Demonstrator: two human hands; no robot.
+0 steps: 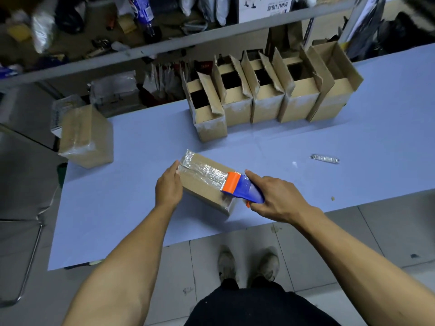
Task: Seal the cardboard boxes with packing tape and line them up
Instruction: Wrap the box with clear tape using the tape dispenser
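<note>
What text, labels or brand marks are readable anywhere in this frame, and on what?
White printed sheet on the shelf: dark characters, upside down and too blurred to read.
Blue-labelled plastic bottle on the shelf: white lettering, blurred, unreadable.
Small red label behind the open brown cardboard boxes: marks too small to read.
Brown cardboard boxes and orange-and-blue tape dispenser: no print visible.

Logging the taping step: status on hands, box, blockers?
Left hand steadies the closed brown cardboard box. Right hand grips the blue-and-orange tape dispenser at its near end. Nothing in the way.
</note>
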